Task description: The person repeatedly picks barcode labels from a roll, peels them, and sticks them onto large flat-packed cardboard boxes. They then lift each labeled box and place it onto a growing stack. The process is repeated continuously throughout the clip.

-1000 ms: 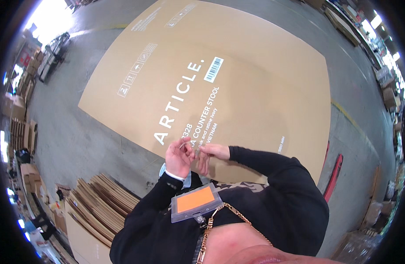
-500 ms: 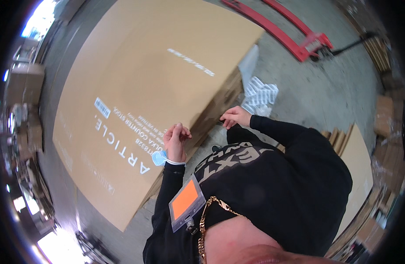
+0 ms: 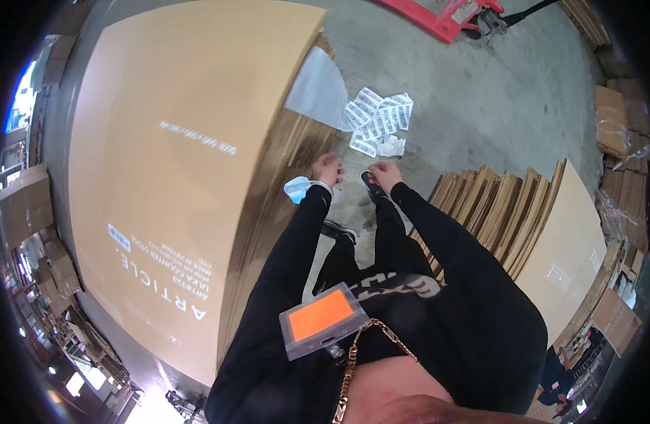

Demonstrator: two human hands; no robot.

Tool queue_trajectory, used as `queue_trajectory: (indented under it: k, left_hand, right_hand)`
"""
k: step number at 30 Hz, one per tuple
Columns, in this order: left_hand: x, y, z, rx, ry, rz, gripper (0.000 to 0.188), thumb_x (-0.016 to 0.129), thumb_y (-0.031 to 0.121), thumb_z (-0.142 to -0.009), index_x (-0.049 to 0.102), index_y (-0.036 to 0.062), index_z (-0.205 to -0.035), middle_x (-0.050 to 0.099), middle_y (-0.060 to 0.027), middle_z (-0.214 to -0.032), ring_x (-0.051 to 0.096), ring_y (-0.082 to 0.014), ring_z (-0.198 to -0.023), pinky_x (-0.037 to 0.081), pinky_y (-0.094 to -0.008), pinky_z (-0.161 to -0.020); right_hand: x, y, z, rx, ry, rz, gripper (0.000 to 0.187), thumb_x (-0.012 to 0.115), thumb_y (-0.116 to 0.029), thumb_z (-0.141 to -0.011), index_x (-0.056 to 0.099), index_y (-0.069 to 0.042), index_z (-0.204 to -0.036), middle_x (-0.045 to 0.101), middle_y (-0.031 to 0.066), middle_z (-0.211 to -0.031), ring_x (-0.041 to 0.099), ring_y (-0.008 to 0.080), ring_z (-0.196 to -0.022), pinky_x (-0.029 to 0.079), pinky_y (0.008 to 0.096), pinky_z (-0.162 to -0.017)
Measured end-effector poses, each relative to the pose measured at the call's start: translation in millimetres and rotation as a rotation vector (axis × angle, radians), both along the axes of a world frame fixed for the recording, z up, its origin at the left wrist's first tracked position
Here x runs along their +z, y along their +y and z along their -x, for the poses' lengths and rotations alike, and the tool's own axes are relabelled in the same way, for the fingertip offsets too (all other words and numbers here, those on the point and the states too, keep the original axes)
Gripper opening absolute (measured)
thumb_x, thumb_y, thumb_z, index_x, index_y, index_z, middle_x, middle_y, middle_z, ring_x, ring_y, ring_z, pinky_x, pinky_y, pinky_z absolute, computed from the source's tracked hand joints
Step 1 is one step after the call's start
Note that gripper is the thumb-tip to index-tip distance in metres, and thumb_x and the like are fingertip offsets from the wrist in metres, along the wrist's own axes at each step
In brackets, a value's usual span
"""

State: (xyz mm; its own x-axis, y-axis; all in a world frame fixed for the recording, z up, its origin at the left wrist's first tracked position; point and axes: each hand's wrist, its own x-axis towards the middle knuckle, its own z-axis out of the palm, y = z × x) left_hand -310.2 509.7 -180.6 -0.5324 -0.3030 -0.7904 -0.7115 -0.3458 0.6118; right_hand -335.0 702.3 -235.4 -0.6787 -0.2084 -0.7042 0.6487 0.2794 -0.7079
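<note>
My left hand (image 3: 328, 170) reaches down beside a tall stack of flattened cardboard cartons (image 3: 176, 78). Motion smears its fingers, so I cannot make out their pose. A light blue face mask (image 3: 296, 189) hangs at that wrist. Just to the right, my right hand (image 3: 386, 176) hovers over my shoe with its fingertips drawn together; whatever they may pinch is too small to see. Past both hands, sheets of white barcode labels (image 3: 378, 116) and a crumpled white scrap (image 3: 390, 145) lie on the concrete floor.
A pale sheet (image 3: 318, 85) sticks out from the stack's side. More flat cardboard (image 3: 494, 212) leans in a row at the right. A red pallet jack (image 3: 445, 18) stands at the far side. Brown boxes (image 3: 611, 120) line the right edge.
My view has shifted right and both hands have come closer together. My left hand has moved off the carton's top toward the gap beside the stack. More of the leaning cardboard shows.
</note>
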Motion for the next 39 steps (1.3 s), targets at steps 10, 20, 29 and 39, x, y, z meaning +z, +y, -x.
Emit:
queue_trajectory:
  k: [10,20,29,39]
  left_hand:
    - [-193,36,97,0.396,-0.017,0.188,0.037,0.063,0.014,-0.093,0.051,0.0095,-0.127,0.062,-0.0043,-0.096,0.063,-0.0153,-0.069,0.05,-0.0307,-0.047]
    - [-235,27,101,0.293,0.06,0.283,0.019,0.065,0.017,-0.093,0.063,0.0039,-0.106,0.067,-0.0048,-0.092,0.066,-0.0152,-0.069,0.049,-0.0286,-0.049]
    - [-231,47,113,0.332,0.011,0.205,0.015,0.067,0.014,-0.09,0.067,0.0002,-0.094,0.069,-0.0072,-0.085,0.064,-0.0152,-0.07,0.052,-0.0292,-0.062]
    - [-209,65,122,0.4,-0.048,0.192,0.02,0.065,0.015,-0.087,0.069,-0.0038,-0.094,0.071,-0.0105,-0.088,0.068,-0.0187,-0.079,0.053,-0.0332,-0.067]
  right_hand:
    - [-110,-11,106,0.071,0.35,-0.063,0.024,0.069,-0.022,-0.086,0.07,0.0,-0.097,0.071,0.0105,-0.085,0.068,0.0168,-0.077,0.054,0.0296,-0.072]
    - [-178,-47,115,-0.013,0.286,0.012,0.016,0.072,-0.014,-0.082,0.07,-0.003,-0.094,0.072,0.0103,-0.086,0.069,0.0215,-0.077,0.054,0.0323,-0.072]
    - [-190,-50,124,-0.095,0.227,0.101,0.015,0.072,-0.011,-0.081,0.071,-0.003,-0.094,0.071,0.0109,-0.087,0.069,0.0232,-0.079,0.054,0.0326,-0.074]
    - [-178,-47,133,-0.046,0.303,0.032,0.014,0.071,-0.013,-0.081,0.071,-0.003,-0.09,0.07,0.0114,-0.089,0.067,0.0239,-0.079,0.053,0.0337,-0.072]
